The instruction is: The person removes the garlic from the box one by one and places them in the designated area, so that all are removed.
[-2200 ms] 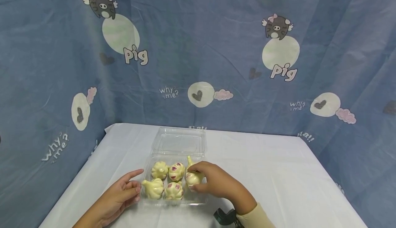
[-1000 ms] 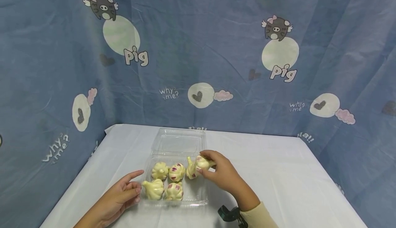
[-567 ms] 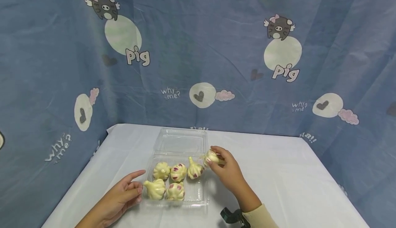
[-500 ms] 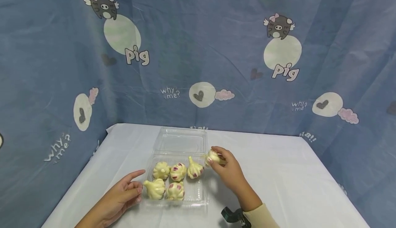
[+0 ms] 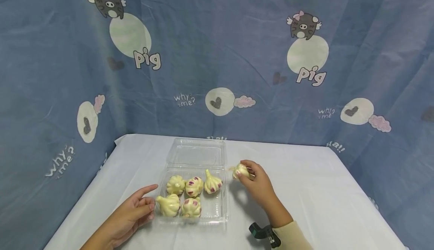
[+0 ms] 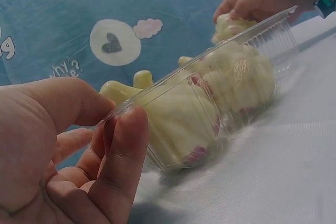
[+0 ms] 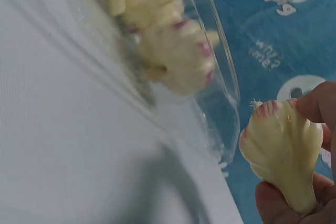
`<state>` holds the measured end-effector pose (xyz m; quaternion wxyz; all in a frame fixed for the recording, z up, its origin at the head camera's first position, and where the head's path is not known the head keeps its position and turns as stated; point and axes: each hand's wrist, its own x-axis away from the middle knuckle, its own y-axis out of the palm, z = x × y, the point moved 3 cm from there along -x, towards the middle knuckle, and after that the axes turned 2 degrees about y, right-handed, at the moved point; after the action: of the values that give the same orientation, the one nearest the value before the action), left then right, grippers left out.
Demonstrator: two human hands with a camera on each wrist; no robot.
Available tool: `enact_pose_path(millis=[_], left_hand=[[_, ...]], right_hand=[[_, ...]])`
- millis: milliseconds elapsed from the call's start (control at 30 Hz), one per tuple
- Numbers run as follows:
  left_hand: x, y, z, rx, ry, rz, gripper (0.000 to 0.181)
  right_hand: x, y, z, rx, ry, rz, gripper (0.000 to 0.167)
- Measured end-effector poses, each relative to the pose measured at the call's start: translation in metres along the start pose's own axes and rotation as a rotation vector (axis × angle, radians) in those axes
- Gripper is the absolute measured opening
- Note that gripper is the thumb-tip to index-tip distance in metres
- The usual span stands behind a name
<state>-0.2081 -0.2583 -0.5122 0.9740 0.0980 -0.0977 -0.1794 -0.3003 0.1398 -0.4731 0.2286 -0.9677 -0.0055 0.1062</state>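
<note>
A clear plastic clamshell box (image 5: 222, 208) lies on the table with its lid folded back. Several cream garlic bulbs with purple patches sit inside, one of them a bulb with its stem pointing away (image 5: 212, 184) in the far right corner. My left hand (image 5: 130, 216) pinches the box's left rim between thumb and finger, clearest in the left wrist view (image 6: 79, 145). Beyond the box's right side, my right hand (image 5: 259, 184) holds another garlic bulb (image 5: 240, 171) above the table. The right wrist view shows that bulb (image 7: 283, 150) gripped by its neck and side, root tuft outward.
The raised lid (image 5: 196, 154) stands behind the box. White cloth (image 5: 305, 197) covers the table, with a blue printed curtain (image 5: 257, 54) behind and at both sides. A dark device (image 5: 264, 234) is at my right wrist.
My right hand has lifted the garlic bulb out of the box's right side and carried it rightward past the rim. My left hand has stayed at the left rim.
</note>
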Motion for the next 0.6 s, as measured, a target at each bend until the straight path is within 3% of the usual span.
enact_pose_path(millis=[600], left_hand=[[0.000, 0.000, 0.001, 0.012, 0.009, -0.021, 0.083]], right_hand=[[-0.004, -0.024, 0.034, 0.068, 0.121, 0.033, 0.035]])
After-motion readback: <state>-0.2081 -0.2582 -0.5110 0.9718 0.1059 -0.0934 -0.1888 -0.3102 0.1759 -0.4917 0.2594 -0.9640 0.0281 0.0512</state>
